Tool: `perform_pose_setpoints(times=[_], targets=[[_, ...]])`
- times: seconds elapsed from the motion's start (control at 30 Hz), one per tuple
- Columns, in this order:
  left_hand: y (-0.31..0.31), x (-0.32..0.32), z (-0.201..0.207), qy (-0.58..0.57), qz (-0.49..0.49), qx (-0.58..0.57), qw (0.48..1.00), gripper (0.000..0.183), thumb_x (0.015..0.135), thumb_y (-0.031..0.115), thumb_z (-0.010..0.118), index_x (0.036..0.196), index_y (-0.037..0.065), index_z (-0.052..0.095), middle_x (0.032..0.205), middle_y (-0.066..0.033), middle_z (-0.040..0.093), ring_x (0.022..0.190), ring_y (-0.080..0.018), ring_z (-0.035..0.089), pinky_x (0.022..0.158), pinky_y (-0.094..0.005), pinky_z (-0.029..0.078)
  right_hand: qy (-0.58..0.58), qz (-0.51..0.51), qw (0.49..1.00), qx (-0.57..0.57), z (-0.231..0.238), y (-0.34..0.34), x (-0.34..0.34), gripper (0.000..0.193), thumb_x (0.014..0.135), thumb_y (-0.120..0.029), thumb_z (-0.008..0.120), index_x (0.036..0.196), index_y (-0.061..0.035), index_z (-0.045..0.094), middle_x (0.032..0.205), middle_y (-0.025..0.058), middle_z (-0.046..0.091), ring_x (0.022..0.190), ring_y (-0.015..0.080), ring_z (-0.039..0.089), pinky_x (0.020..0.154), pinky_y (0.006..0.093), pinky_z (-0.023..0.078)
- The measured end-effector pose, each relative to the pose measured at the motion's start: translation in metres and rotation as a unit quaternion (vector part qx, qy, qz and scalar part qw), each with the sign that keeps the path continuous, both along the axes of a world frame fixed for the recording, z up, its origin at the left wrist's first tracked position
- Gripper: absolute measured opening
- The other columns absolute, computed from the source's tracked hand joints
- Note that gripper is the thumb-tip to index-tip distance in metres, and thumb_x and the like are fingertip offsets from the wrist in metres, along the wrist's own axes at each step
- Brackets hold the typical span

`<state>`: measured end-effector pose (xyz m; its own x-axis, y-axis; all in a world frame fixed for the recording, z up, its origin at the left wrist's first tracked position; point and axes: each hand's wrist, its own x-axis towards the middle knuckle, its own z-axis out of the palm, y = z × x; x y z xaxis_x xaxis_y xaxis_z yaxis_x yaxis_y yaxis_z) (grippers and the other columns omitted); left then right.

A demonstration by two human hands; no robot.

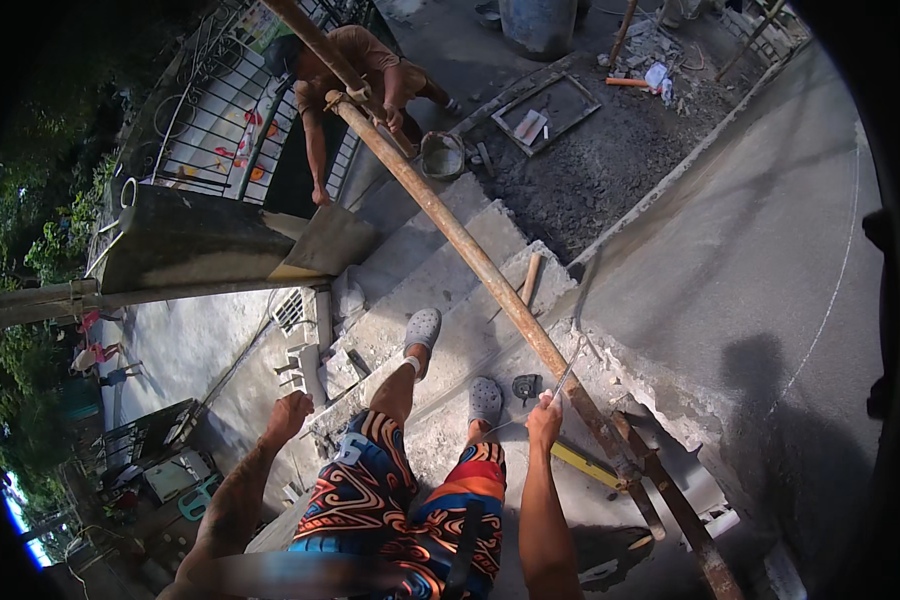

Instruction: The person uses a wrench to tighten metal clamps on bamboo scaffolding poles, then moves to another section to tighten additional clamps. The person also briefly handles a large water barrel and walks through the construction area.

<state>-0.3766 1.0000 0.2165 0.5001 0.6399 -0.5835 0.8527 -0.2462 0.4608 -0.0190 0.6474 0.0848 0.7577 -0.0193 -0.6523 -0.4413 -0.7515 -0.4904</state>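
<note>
My right hand (544, 420) is closed around a thin pale strand (568, 374), string or wire, which runs up toward the rusty metal pole (470, 250). Just beyond that hand a small black object (526, 387) lies on the concrete. A yellow bar like a spirit level (582, 464) rests to its right, below the pole. My left hand (290, 412) is raised at the left with its fingers curled; whether anything is in them is hidden. Nearest to it are pale broken blocks (306, 370).
Rough concrete steps (460, 235) lead away from my feet. At the far left a co-worker (355, 75) bends over, one hand at a board (325, 245). A bucket (442, 156) and a rectangular frame (546, 114) lie beyond. A grey wall (750, 240) rises at right.
</note>
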Motion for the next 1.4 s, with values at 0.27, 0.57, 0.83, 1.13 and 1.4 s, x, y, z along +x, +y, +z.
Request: perform_pose_setpoints(times=[0.27,0.57,0.83,1.13,1.4], targets=[[0.034,-0.042,-0.146,0.007,0.0,-0.092,0.996,0.029,0.097,0.023,0.05,0.085,-0.001,0.062,0.082,-0.0143,0.068,0.073,-0.0279,0.07,0.067,-0.0395,0.055,-0.255,0.003,0.967,0.012,-0.065,-0.002,0.008,0.043,0.103,-0.038,0.039,0.097,-0.0014,0.061,0.073,0.0173,0.062,0.063,0.0315,0.062,0.062,0.0433,0.05],[0.061,-0.085,-0.176,-0.065,0.076,-0.131,0.986,0.034,0.099,0.024,0.048,0.087,-0.002,0.065,0.081,-0.013,0.071,0.078,-0.0232,0.071,0.069,-0.0348,0.056,-0.13,0.087,0.967,-0.202,-0.075,0.011,-0.031,0.048,0.102,-0.038,0.038,0.096,0.0016,0.064,0.094,0.0285,0.067,0.088,0.0463,0.064,0.079,0.0521,0.049],[0.201,-0.11,-0.087,-0.012,0.141,0.171,0.975,0.038,0.096,0.035,0.054,0.085,0.0,0.063,0.076,-0.0243,0.064,0.074,-0.0461,0.063,0.068,-0.0521,0.048,-0.061,-0.158,0.985,-0.028,-0.106,0.023,-0.003,0.027,0.096,-0.023,0.046,0.102,-0.0015,0.06,0.068,0.0149,0.059,0.041,0.0236,0.054,0.035,0.0357,0.048],[0.454,-0.087,0.089,-0.061,0.131,0.646,0.75,0.05,0.078,0.02,0.077,0.119,0.004,0.054,0.119,-0.0145,0.058,0.117,-0.0322,0.053,0.098,-0.0433,0.041,-0.111,-0.306,0.941,0.088,-0.087,0.053,-0.002,0.021,0.093,-0.023,0.046,0.1,-0.0054,0.055,0.072,0.0104,0.055,0.046,0.0185,0.049,0.036,0.0289,0.039],[0.585,-0.146,0.123,0.141,0.154,0.537,0.817,0.113,0.067,0.046,0.084,0.155,0.013,0.021,0.162,-0.0162,0.016,0.149,-0.0386,0.013,0.113,-0.0677,0.017,-0.49,0.139,0.859,-0.049,0.036,-0.03,-0.079,0.039,0.081,-0.041,0.073,0.097,-0.0057,0.071,0.084,0.0146,0.07,0.077,0.0247,0.064,0.075,0.0416,0.052]])
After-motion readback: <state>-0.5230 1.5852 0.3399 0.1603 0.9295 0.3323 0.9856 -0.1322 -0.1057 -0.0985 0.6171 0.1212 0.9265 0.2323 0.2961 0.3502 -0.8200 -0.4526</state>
